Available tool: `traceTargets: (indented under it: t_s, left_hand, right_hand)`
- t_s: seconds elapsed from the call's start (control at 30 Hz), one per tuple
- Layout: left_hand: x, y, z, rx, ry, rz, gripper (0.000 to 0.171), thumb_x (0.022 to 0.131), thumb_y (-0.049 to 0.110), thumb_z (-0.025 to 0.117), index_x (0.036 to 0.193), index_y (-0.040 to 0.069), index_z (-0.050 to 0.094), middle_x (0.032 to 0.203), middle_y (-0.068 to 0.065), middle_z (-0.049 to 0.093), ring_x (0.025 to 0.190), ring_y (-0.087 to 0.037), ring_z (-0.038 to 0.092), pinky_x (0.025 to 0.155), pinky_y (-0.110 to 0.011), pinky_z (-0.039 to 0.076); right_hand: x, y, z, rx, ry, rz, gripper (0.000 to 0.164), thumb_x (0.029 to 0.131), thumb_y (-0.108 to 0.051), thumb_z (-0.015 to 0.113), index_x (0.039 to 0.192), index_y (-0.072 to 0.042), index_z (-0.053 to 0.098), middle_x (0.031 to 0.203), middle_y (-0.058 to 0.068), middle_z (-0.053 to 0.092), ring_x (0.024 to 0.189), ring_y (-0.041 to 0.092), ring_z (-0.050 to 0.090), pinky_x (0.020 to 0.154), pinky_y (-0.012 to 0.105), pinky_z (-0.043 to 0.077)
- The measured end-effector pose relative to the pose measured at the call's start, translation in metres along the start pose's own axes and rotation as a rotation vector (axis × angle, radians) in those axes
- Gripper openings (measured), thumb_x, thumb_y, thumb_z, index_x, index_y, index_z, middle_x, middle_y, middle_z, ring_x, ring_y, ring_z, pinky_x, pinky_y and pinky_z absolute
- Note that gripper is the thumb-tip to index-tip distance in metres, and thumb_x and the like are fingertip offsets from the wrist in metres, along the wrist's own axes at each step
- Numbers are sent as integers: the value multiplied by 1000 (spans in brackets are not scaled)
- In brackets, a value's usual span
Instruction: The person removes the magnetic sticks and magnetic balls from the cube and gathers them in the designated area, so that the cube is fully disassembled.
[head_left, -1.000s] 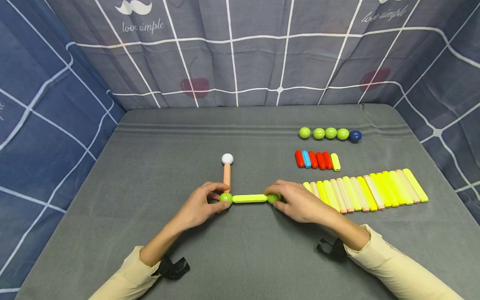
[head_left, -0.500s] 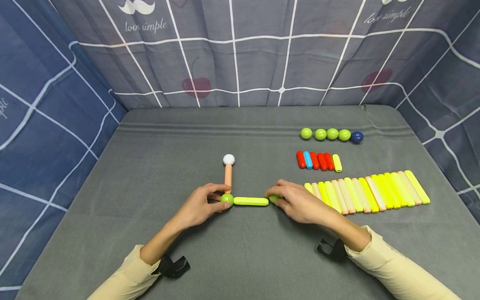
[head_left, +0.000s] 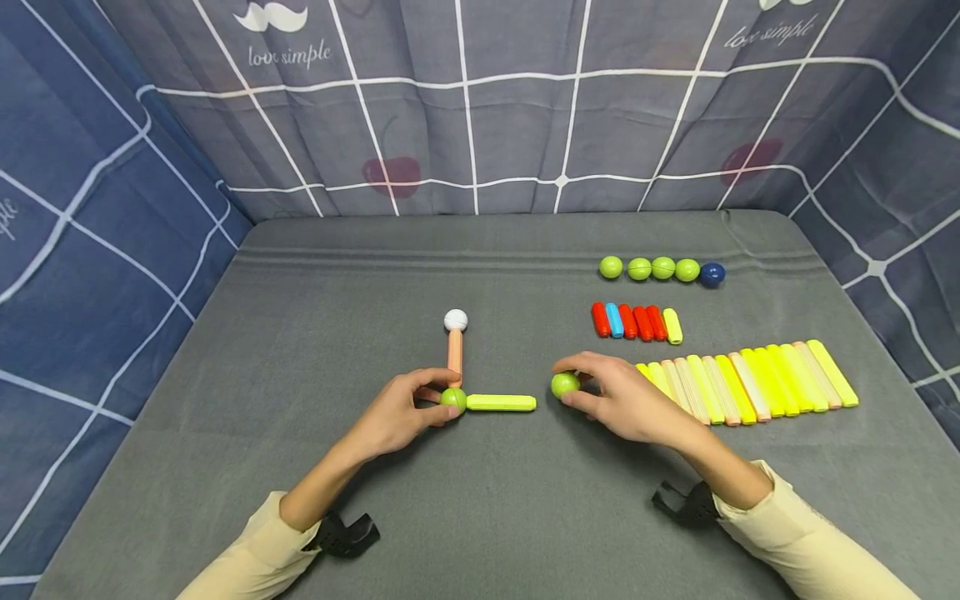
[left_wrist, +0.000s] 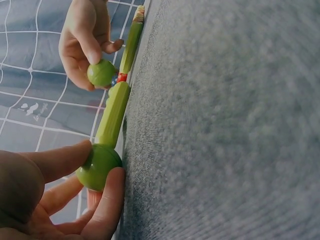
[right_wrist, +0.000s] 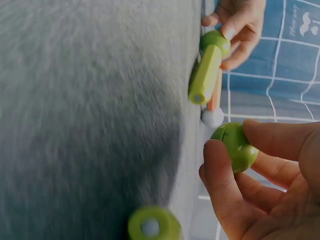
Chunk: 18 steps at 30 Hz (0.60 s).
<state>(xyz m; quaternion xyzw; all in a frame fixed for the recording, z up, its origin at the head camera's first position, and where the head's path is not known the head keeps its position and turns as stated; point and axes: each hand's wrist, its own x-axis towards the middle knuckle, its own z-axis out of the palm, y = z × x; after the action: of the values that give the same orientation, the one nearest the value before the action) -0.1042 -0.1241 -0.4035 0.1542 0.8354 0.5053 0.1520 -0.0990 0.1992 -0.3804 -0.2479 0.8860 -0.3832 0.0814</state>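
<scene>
My left hand (head_left: 401,410) pinches a green ball (left_wrist: 100,167) at the corner of an L shape on the grey cloth. From that ball a yellow-green rod (head_left: 501,403) runs right, its far end bare. A peach rod (head_left: 455,357) leads away from the same corner to a white ball (head_left: 456,320). Right of the bare rod end, my right hand (head_left: 626,400) pinches a second green ball (right_wrist: 235,146) between thumb and fingers. A gap separates this ball from the rod, and the right wrist view shows a pale round spot on the rod's end.
On the right lies a slanting row of long yellow and peach rods (head_left: 772,379), partly behind my right hand. Beyond it are short red rods (head_left: 641,322), with a blue and a yellow one. Farther back sit several green balls (head_left: 662,267) and a dark blue ball (head_left: 712,274).
My right hand has pulled its green ball off the rod's end and moved right with it. My left hand keeps its grip on the corner ball.
</scene>
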Motion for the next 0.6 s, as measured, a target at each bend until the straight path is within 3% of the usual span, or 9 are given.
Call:
traceTargets:
  t_s: [0.33, 0.6]
  left_hand:
    - [0, 0, 0, 20, 3, 6, 42, 86, 8, 77, 125, 3, 65, 117, -9, 66, 97, -22, 64, 73, -27, 57]
    - [1, -1, 0, 25, 6, 2, 41, 85, 8, 78, 125, 3, 65, 117, -9, 66, 97, -22, 64, 73, -27, 57]
  right_hand:
    - [-23, 14, -35, 52, 106, 99, 28, 91, -16, 73, 118, -9, 68, 108, 0, 66, 91, 17, 62, 62, 27, 52]
    - [-34, 37, -79, 8, 221, 188, 34, 93, -12, 70, 125, -2, 63, 110, 12, 66, 89, 11, 62, 65, 25, 53]
